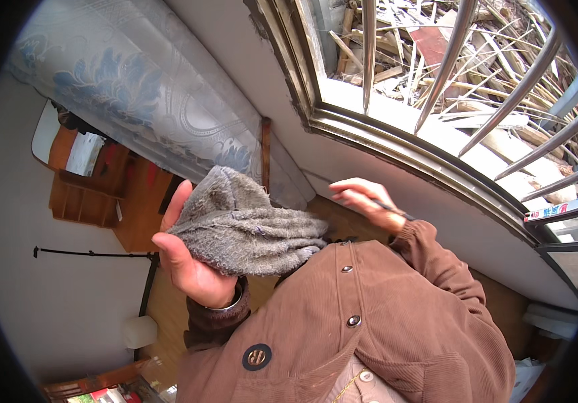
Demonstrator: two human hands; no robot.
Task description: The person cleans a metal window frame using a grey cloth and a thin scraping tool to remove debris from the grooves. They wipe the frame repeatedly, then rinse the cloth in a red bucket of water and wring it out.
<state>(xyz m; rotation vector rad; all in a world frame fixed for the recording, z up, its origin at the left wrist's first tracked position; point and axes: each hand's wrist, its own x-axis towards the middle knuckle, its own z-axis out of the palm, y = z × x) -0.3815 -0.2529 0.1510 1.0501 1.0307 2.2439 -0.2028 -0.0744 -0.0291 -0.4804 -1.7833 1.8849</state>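
Note:
A worn grey terry cloth (pixel 248 226) hangs in loose folds from my left hand (pixel 195 269). The thumb and fingers pinch its left edge, and its right end trails near the front of my brown jacket. Part of the grip is hidden behind the cloth. To the right of the cloth, apart from it, is my right hand (pixel 369 201). Its fingers are stretched out and slightly bent, and no held object shows. A thin dark band crosses near that wrist.
A window frame (pixel 369 128) with metal bars (pixel 448 65) runs along the upper right, with scrap wood (pixel 435 55) outside. At the left are a patterned curtain (pixel 117 75), a wooden desk (pixel 143 216) with shelves, and a black stand (pixel 149 282).

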